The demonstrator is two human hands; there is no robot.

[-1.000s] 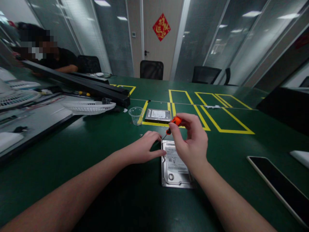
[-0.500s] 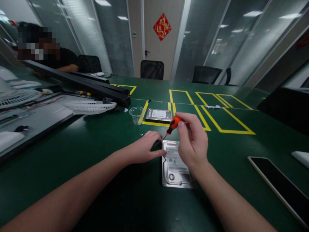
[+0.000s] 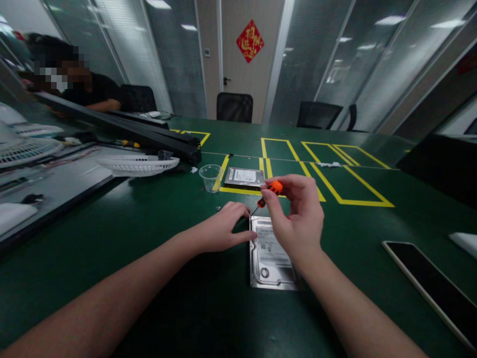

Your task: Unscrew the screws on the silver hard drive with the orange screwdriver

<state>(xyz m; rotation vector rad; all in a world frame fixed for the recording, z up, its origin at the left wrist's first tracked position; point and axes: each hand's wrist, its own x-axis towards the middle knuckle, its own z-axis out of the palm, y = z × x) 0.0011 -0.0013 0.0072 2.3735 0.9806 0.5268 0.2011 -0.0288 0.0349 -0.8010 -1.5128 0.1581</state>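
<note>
A silver hard drive (image 3: 274,276) with a white label lies flat on the green table in front of me. My left hand (image 3: 225,227) grips its far left corner, the thumb on the top face and the fingers by the edge. In my right hand (image 3: 298,214) is an orange and black screwdriver (image 3: 276,187), its handle held between thumb and fingers. The slanted shaft runs down to that same corner, where its tip meets the drive near my left fingertips. Part of the label is hidden beneath my right hand.
Beyond my hands sit a second hard drive (image 3: 245,176) and a clear plastic cup (image 3: 211,178). White fan parts (image 3: 139,163) and long black bars (image 3: 149,134) lie left. A phone (image 3: 428,283) rests right. Another person (image 3: 100,92) sits far left.
My right thumb and fingers have shifted around the screwdriver handle, which has turned slightly. My left hand and the hard drive have stayed in place.
</note>
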